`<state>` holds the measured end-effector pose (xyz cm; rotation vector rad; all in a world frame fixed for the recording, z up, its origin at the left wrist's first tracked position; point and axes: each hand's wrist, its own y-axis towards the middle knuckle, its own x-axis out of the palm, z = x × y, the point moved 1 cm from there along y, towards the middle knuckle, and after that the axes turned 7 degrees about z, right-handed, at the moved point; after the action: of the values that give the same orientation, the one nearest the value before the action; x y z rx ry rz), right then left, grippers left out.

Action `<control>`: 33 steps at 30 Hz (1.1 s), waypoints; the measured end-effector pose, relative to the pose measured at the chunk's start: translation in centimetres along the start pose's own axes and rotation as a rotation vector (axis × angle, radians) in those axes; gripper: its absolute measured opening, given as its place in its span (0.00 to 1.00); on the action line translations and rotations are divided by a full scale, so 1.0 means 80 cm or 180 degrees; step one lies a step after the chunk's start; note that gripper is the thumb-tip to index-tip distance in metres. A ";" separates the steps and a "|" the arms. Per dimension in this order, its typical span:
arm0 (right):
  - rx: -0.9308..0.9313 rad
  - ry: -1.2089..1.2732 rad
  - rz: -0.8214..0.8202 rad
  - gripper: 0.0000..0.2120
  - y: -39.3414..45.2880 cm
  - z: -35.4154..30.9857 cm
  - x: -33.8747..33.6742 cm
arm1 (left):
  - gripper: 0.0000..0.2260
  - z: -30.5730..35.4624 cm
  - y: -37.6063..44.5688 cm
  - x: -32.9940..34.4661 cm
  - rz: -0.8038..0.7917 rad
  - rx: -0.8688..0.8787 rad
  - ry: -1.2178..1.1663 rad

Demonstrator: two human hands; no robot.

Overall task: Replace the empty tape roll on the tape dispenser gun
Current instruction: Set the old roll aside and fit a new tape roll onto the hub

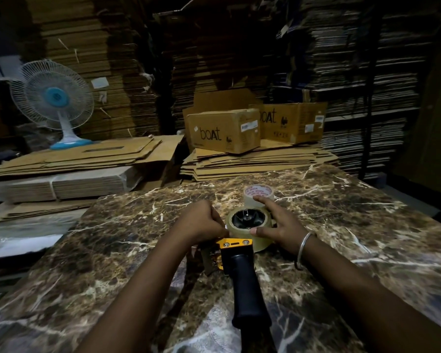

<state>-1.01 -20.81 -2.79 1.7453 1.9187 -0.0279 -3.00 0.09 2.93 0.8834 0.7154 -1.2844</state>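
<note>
A tape dispenser gun with an orange metal frame and a black handle lies on the marble table, handle pointing toward me. A clear tape roll sits on its black hub. My right hand rests on this roll, thumb on its near rim and fingers spread over its far side. My left hand is closed at the roll's left edge, pinching what looks like the tape end; the fingertips are hidden. An empty white core with red print stands just behind the roll.
Flattened cardboard stacks and two "boAt" boxes lie past the table's far edge. A white and blue fan stands at back left on more cardboard. Tall cardboard piles fill the background.
</note>
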 end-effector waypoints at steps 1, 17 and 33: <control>0.0006 0.0010 0.0011 0.38 0.000 0.001 0.000 | 0.08 0.001 0.001 0.001 -0.0018 0.0017 0.0015; -0.0549 -0.0531 -0.0139 0.42 -0.007 -0.008 0.020 | 0.04 -0.028 0.005 0.005 -0.0261 0.0593 -0.0393; -0.0548 -0.0170 0.0005 0.16 -0.003 -0.002 0.029 | 0.04 -0.058 -0.013 0.004 -0.0006 0.1075 -0.0931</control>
<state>-1.35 -18.64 -3.68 1.6163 1.8248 0.0876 -3.87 3.92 0.18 0.9365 0.2720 -1.5238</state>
